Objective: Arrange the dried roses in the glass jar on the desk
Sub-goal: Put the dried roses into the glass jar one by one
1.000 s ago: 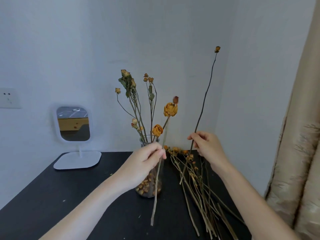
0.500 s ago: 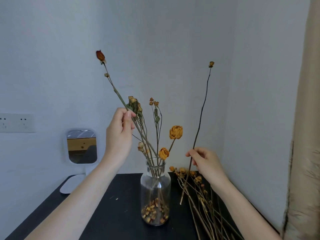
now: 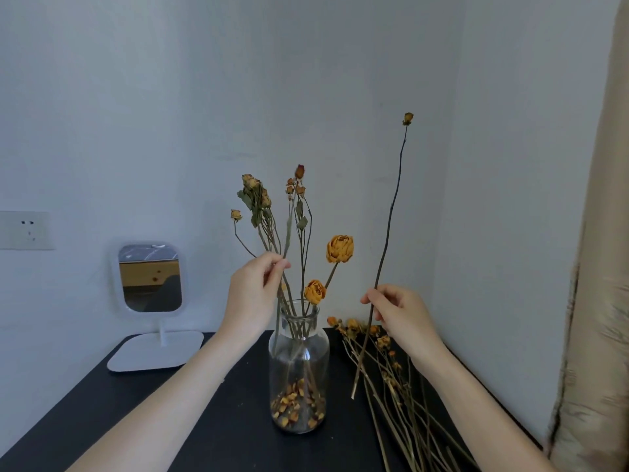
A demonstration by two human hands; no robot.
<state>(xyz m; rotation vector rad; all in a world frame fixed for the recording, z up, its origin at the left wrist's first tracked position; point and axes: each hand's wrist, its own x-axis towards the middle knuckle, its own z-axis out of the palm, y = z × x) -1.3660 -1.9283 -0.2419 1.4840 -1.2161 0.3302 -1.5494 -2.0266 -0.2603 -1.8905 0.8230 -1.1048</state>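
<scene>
- There's just the one camera, worn on the person's head. It faces forward and a little down, towards the wall corner (image 3: pixel 454 148) beyond the dark bench (image 3: pixel 238 444).
- It sits close in. Both forearms come up from the near edge, and the left hand (image 3: pixel 253 294) and right hand (image 3: pixel 400 311) are at mid-height.
- The glass jar (image 3: pixel 299 369) stands about centre. The stem (image 3: pixel 288 233) pinched by the left hand rises from it.
- The tall rose (image 3: pixel 390 216) held in the right hand reaches into the upper right.
- The lens is wide. It takes in a wall socket (image 3: pixel 25 229) and a mirror (image 3: pixel 149 277) at far left, and a curtain (image 3: pixel 599 301) down the right edge.
</scene>
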